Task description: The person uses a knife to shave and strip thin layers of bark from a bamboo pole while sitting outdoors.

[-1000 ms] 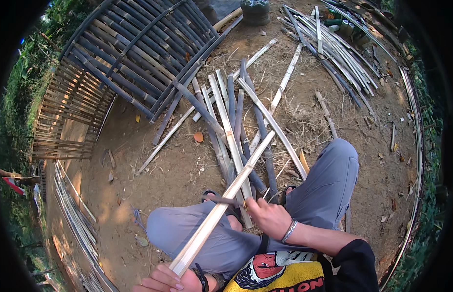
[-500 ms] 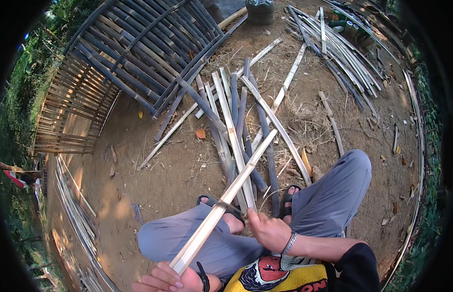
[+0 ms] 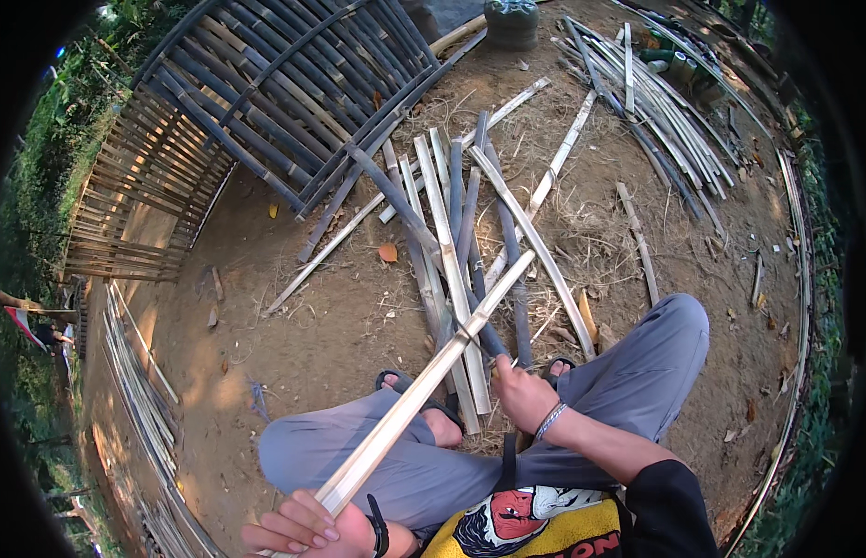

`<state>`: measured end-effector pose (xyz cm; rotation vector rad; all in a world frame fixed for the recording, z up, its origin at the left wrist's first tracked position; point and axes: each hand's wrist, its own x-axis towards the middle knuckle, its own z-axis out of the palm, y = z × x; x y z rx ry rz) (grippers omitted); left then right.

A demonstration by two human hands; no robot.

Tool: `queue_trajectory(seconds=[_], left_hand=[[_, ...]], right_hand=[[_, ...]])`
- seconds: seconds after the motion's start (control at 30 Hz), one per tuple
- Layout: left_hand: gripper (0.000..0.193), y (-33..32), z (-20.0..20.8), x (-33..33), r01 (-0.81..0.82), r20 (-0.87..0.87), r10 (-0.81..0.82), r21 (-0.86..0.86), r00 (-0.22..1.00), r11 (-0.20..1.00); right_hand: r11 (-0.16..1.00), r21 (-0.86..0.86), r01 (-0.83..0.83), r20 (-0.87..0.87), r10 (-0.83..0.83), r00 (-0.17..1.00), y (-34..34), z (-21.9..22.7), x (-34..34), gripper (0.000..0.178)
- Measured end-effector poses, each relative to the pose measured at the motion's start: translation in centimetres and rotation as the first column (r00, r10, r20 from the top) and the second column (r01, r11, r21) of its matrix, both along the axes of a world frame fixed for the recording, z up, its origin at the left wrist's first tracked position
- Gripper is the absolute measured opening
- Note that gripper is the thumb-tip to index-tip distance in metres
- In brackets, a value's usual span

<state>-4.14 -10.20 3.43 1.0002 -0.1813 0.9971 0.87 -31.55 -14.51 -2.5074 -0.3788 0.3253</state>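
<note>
A pale split bamboo strip [image 3: 396, 423] slants up and away from my lap toward the pile of strips. Its near end is wrapped by my left hand [image 3: 298, 525], fingers closed round it. My right hand [image 3: 526, 395] is shut on a knife, whose handle is mostly hidden in the fist. The thin dark knife blade [image 3: 467, 333] lies across the strip, about two thirds of the way toward its far end. Beneath the strip's far part lie several bamboo strips [image 3: 449, 232], some pale and some dark, crossing one another on the ground.
A dark bamboo slatted frame [image 3: 284, 93] stands at the far left, with a lighter slatted panel [image 3: 140, 205] beside it. Bundles of long strips [image 3: 666, 112] lie at the far right and near left [image 3: 140, 391]. Fibre shavings [image 3: 582, 214] litter the brown soil.
My right hand and the knife have slid away from me along the strip, farther up and slightly right. My left hand keeps its grip, shifted slightly left.
</note>
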Motion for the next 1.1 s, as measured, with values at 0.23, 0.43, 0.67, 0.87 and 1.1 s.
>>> queue_trajectory(seconds=[0.23, 0.43, 0.67, 0.87, 1.1], left_hand=[[0.05, 0.3, -0.6, -0.6, 0.046, 0.067, -0.044, -0.019, 0.997, 0.999], [0.053, -0.2, -1.2, -0.7, 0.041, 0.111, -0.047, 0.061, 0.993, 0.997], [0.053, -0.2, -0.9, -0.9, 0.128, 0.136, -0.146, 0.131, 0.98, 0.983], [0.054, 0.1, -1.3, -0.9, 0.094, 0.163, -0.114, 0.129, 0.98, 0.987], [0.054, 0.7, -1.3, -1.1, 0.182, 0.193, -0.219, 0.193, 0.956, 0.964]], right_hand=[[0.962, 0.096, -0.255, -0.037, 0.26, 0.965, 2.2, 7.3, -3.1, 0.033], [0.988, 0.013, -0.154, -0.039, 0.155, 0.987, 1.4, 5.2, -2.5, 0.029], [0.992, -0.124, 0.006, -0.12, -0.021, 0.993, -1.1, -0.7, 0.5, 0.022], [0.994, 0.001, -0.111, -0.046, 0.111, 0.993, 1.2, 4.5, -1.5, 0.023], [0.996, -0.017, -0.093, -0.176, 0.089, 0.98, 0.2, 3.4, -0.5, 0.021]])
